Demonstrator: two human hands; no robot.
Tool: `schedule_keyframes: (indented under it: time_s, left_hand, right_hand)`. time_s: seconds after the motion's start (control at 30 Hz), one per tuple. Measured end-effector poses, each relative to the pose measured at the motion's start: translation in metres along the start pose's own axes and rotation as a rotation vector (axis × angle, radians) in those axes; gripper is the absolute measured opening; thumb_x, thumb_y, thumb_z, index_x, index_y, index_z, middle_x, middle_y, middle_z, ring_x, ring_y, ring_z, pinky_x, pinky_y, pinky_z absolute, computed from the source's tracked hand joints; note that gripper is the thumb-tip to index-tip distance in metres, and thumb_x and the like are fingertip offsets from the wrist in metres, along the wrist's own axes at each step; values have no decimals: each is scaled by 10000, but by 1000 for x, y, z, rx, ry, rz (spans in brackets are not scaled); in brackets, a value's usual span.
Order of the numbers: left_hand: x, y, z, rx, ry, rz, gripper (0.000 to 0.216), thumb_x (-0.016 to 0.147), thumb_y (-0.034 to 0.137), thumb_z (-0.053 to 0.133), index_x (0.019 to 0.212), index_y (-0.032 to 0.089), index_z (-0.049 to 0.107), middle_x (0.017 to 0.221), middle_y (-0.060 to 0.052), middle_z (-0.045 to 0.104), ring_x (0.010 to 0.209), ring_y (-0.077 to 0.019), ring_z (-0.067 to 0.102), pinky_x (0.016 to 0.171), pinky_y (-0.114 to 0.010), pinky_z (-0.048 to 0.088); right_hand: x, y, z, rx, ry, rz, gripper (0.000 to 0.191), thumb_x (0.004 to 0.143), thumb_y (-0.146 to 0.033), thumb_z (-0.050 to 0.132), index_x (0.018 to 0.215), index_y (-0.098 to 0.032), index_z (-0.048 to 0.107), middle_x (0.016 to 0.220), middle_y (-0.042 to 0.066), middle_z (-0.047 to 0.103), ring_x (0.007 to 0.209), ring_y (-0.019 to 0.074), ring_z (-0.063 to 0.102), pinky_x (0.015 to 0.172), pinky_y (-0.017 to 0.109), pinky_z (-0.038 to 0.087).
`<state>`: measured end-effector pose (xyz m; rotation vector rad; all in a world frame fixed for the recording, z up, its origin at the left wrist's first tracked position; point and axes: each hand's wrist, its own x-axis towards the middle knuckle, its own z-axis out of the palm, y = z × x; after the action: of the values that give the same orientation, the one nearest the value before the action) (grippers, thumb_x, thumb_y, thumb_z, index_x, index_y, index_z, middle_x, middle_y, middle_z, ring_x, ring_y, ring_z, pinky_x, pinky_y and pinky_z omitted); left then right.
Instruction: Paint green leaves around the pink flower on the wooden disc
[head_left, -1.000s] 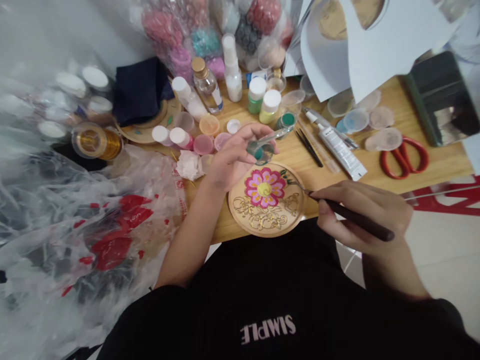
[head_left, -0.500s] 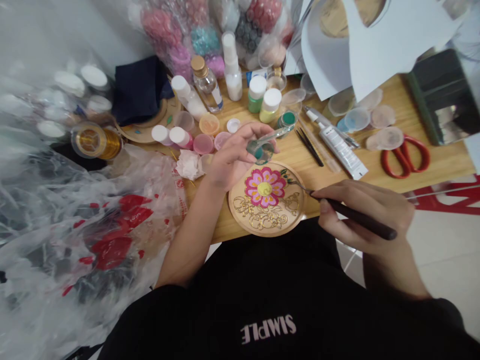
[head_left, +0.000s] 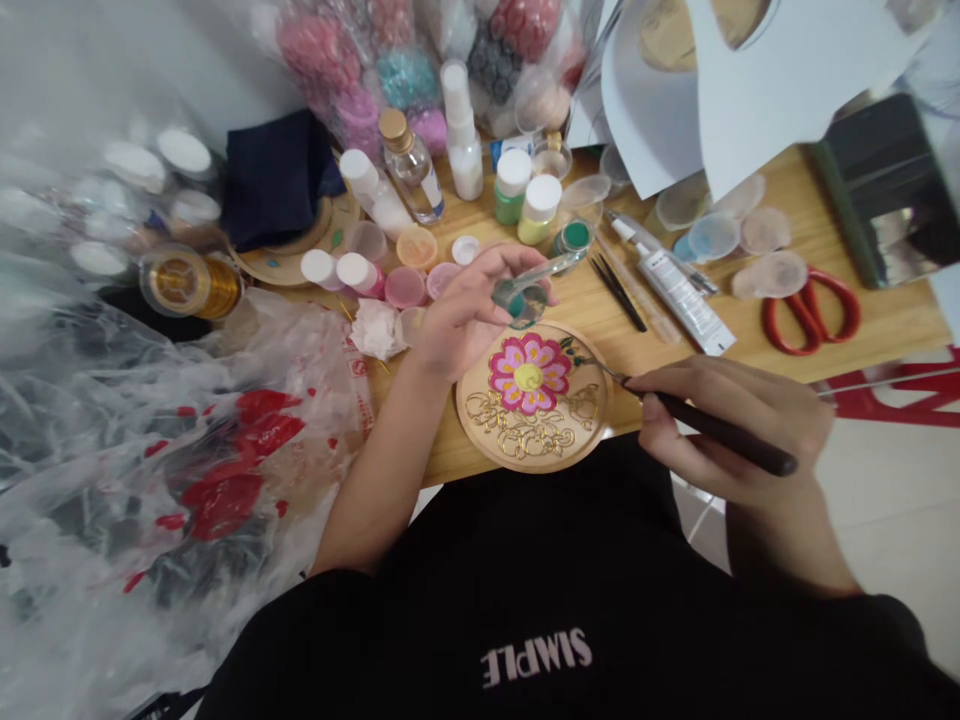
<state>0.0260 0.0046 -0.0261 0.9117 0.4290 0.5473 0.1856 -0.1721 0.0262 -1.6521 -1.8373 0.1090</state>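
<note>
My left hand [head_left: 476,305] holds a small clear cup [head_left: 525,303] with green paint in it, its hinged lid flipped up. Just below lies a round wooden board [head_left: 487,455] near the table's front edge. On it is a pink flower [head_left: 529,375] with a yellow centre, and gold outlines [head_left: 536,437] run beneath. Closed around a dark handle, my right hand [head_left: 739,425] grips a fine-tipped metal tool [head_left: 720,430]. The tool's thin tip meets the board at the small green leaves [head_left: 574,352] right of the flower.
Black tweezers [head_left: 617,290], a white tube [head_left: 686,300] and red-handled scissors [head_left: 810,312] lie to the right. Behind stand paint jars [head_left: 540,208], a cork-coloured-cap bottle [head_left: 412,170] and a spray bottle [head_left: 463,140]. Plastic bags [head_left: 187,450] and a spool of gold wire [head_left: 191,283] are at left.
Little differs. My right hand and the tool have shifted very slightly, the tip staying by the green leaves. My left hand keeps the cup in the same place.
</note>
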Motion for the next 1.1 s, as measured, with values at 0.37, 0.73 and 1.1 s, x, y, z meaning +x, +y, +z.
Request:
schedule_keyframes:
  time_s: [0.37, 0.73, 1.1]
  left_hand:
    - [0, 0, 0, -73, -34, -5, 346, 562, 203, 628, 904, 190, 678, 881, -20, 667, 848, -187, 649, 824, -349, 498]
    - [0, 1, 1, -40, 9, -17, 295, 618, 230, 670, 908, 184, 651, 873, -24, 658, 864, -199, 669, 821, -357, 520]
    - [1, 0, 0, -34, -19, -10, 350, 556, 230, 623, 903, 206, 658, 868, -16, 668, 852, -201, 652, 793, -348, 513]
  right_hand:
    - [0, -1, -1, 12, -6, 1, 211, 806, -68, 628, 908, -247, 581, 667, -9, 637, 527, 142, 599, 460, 285, 460]
    - [-1, 2, -1, 21, -11, -1, 229, 795, -61, 620, 915, -253, 584, 645, -18, 621, 527, 151, 605, 475, 290, 472]
    - [3, 0, -3, 24, -11, -59, 178, 791, -69, 635, 867, -229, 613, 631, -17, 645, 509, 129, 599, 450, 264, 466]
